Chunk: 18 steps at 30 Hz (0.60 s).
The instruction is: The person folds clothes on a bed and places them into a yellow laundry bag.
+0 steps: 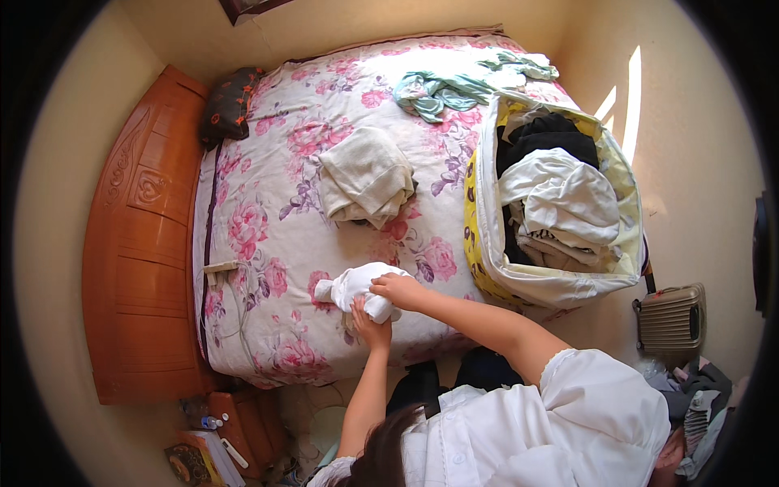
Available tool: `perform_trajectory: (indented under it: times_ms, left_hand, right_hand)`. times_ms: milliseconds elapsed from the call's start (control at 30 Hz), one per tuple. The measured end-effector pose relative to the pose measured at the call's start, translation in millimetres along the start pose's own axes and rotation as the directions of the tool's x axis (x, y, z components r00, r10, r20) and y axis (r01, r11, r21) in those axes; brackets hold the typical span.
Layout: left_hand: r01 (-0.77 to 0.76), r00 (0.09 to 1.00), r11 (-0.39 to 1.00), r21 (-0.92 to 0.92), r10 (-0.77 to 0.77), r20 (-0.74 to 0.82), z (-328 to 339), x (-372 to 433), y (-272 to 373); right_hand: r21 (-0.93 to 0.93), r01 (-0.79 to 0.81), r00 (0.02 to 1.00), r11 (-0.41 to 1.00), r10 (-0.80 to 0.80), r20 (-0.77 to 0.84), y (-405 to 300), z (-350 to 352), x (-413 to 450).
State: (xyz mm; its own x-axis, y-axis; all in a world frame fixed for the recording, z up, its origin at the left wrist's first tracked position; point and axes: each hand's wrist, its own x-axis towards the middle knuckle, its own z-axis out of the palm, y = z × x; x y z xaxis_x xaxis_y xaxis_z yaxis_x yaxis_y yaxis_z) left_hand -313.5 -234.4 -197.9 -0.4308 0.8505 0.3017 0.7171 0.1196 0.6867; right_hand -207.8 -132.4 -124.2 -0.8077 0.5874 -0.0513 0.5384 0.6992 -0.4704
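Note:
A bundled white garment point(356, 283) is between my hands over the near side of the bed point(280, 176). My left hand point(370, 322) grips its near edge, fingers spread against the cloth. From the right, my right hand point(398, 291) curls over its top. Farther back on the floral bedsheet lies a folded cream knit garment point(368, 176), with something dark partly showing beneath it. To the right stands a yellow fabric storage bag point(471, 225), open at the top and filled with a crumpled white garment point(563, 195) and black clothing point(551, 140).
Rumpled mint-green cloth point(441, 91) lies on the bed's far side. A power strip point(220, 266) with cables rests near the carved wooden headboard point(146, 225). On the floor at right are a suitcase point(672, 319) and piled clothes point(700, 402). A wooden nightstand point(258, 438) stands at lower left.

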Motion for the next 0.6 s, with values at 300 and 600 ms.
perform_trajectory:
  times_ms: [300,600]
  left_hand:
    - [-0.524,0.814,0.85,-0.056,0.48,-0.328,-14.1,115.1,203.6]
    - [-0.688,0.689,0.724,0.04,0.67,-0.275,13.2,131.6,371.3]
  right_hand:
    - [-0.174,0.258,0.785,0.95,-0.311,-0.536,28.4,-244.3,-72.2]
    - [-0.208,0.367,0.578,0.907,-0.397,-0.713,92.2,-376.7,-223.9]
